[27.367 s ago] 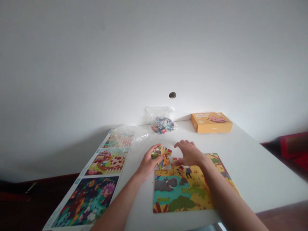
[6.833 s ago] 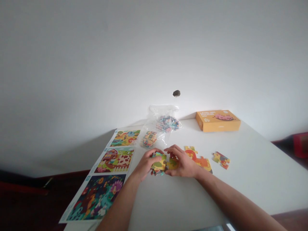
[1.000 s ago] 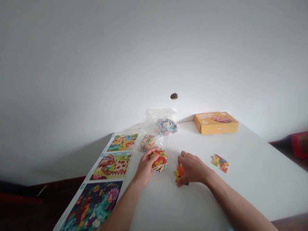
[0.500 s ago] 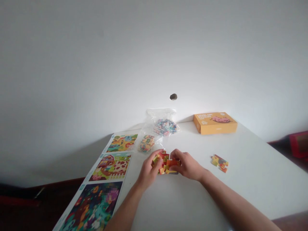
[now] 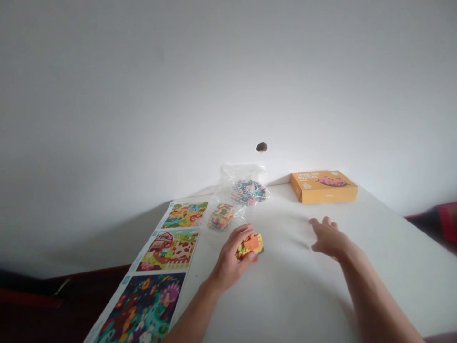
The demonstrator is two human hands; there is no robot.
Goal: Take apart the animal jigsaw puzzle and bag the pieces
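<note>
My left hand (image 5: 230, 255) is closed around a small stack of jigsaw puzzle pieces (image 5: 251, 245), coloured yellow, orange and red, just above the white table. To the right, my right hand (image 5: 328, 237) hovers over the tabletop with its fingers apart and nothing visible between them. Beneath its wrist a sliver of the joined puzzle pieces (image 5: 334, 258) peeks out; the hand and forearm hide most of them.
Behind my left hand lie clear plastic bags, one with mixed pieces (image 5: 221, 216), another with bluish pieces (image 5: 250, 190). A yellow puzzle box (image 5: 324, 186) sits at the back right. Down the left edge runs a picture sheet (image 5: 167, 248) with three scenes. A wall rises behind.
My right hand has left the pieces in my left hand and moved right, over the joined pieces. The left hand keeps its stack, now gathered more tightly.
</note>
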